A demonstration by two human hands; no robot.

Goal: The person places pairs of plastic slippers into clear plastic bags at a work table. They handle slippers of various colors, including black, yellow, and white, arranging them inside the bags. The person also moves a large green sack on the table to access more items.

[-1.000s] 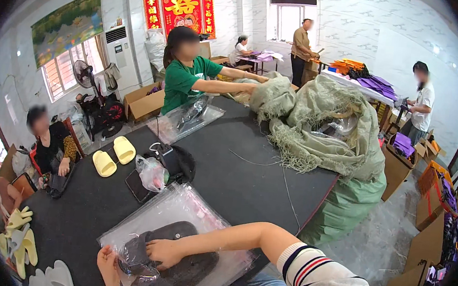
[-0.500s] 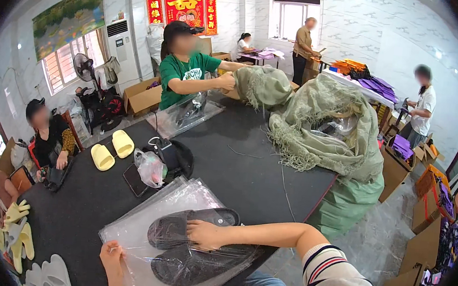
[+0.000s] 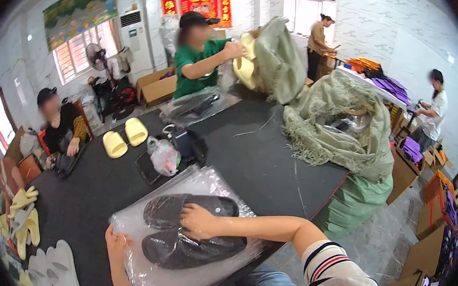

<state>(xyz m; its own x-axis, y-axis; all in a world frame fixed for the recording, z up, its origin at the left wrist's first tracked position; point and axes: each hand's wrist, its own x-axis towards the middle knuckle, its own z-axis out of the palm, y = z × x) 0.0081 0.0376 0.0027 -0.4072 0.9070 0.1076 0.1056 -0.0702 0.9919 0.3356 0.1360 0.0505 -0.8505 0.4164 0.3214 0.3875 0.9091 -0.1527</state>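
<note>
A pair of black slippers (image 3: 168,212) lies side by side in a clear plastic bag, on a stack of clear plastic bags (image 3: 134,265) at the table's near edge. My right hand (image 3: 198,222) rests on the slippers with its fingers curled at the strap of the upper one. Whether that hand is inside the bag or on top of it, I cannot tell. My left hand (image 3: 117,239) is at the left edge of the plastic, its fingers bent onto the bag's corner.
Past the stack are a small knotted plastic bag (image 3: 163,156), a dark phone-like slab and yellow slippers (image 3: 126,137). More slippers (image 3: 55,266) crowd the table's left edge. A large green woven sack (image 3: 345,126) stands at the right. A co-worker in green (image 3: 198,58) faces me across the table.
My right hand has curled tighter at the slippers, which now lie closer together. My left hand remains at the bag's edge. Across the table, the co-worker has brought yellow slippers out beside the sack cloth.
</note>
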